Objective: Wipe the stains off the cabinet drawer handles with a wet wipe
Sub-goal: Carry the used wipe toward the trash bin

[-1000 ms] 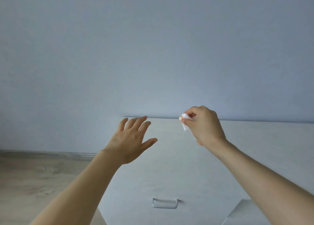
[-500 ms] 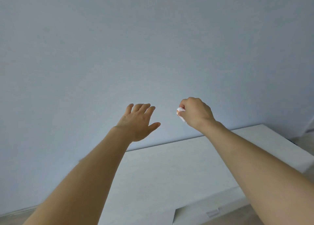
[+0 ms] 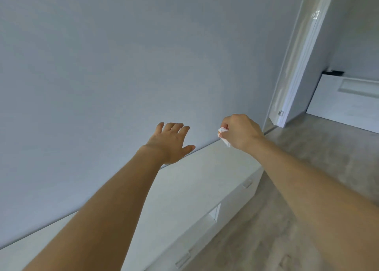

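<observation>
- the view has swung off to the right compared with a second ago: back then one drawer handle sat dead centre below the hands, now the whole low white cabinet [image 3: 196,180] runs off diagonally and you can see a doorway [image 3: 295,61] and floor [image 3: 307,168] on the right
- right hand [image 3: 241,132] is closed up with its fingers pinching the wet wipe [image 3: 223,135], a small crumpled white wad poking out on the thumb side; same grip as in the earlier shots
- left hand [image 3: 172,141] is empty, palm down, fingers spread loosely, hovering over the back edge of the cabinet top near the wall [image 3: 123,76]
- both hands are up in the air, well apart from any handle, so no wiping is going on at this moment
- two drawer handles show along the cabinet front: one near the far end [image 3: 247,183] and one down at the bottom edge [image 3: 182,260]; too small and blurry to tell if either has stains
- my guess is the person is turning to move along to another handle, probably the far one, so the wipe has to come down and forward to reach it
</observation>
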A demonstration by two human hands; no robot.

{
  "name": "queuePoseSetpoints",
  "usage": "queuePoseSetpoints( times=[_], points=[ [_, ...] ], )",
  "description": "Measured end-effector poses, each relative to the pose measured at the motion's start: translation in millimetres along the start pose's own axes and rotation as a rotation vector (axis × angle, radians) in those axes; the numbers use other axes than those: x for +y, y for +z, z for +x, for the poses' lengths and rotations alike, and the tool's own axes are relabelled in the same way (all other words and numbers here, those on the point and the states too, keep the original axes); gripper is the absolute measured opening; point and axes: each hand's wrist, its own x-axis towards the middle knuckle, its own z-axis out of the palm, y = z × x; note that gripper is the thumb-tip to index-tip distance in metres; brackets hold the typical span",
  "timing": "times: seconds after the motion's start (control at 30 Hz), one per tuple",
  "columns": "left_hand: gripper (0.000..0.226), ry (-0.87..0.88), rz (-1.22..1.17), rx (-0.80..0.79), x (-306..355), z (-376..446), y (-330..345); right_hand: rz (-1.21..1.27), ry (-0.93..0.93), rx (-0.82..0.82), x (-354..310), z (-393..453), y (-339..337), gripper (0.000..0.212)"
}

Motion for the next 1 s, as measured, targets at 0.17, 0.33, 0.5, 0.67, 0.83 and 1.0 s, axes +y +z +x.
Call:
queuePoseSetpoints(
  times=[0.17,0.33,0.5,0.67,0.83,1.0],
  points=[
    [0.066,0.111,-0.021,0.007,51.4,108.4,15.8,-0.05,0.094,0.037,89.8,49.9,5.0,0.016],
    [0.066,0.15,-0.028,0.014,78.1,230.3,31.5,-0.101,0.134,0.04,176.1,128.7,10.4,0.018],
    [0.066,0.201,-0.019,-0.004,129.8,370.4,28.3,-0.179,0.166,0.056,275.9,200.0,-8.8,0.018],
    [0.065,0.402,-0.037,0.009,239.2,490.5,39.7,-0.145,0.359,0.083,408.1,230.9,-22.0,0.018],
    [0.064,0.477,-0.06,-0.025,354.1,605.7,71.6,-0.087,0.479,0.063,560.6,269.5,-19.6,0.021],
    [0.065,0.411,-0.091,-0.092,444.6,715.7,94.7,-0.058,0.436,0.018,695.8,333.9,-19.9,0.02]
  ],
)
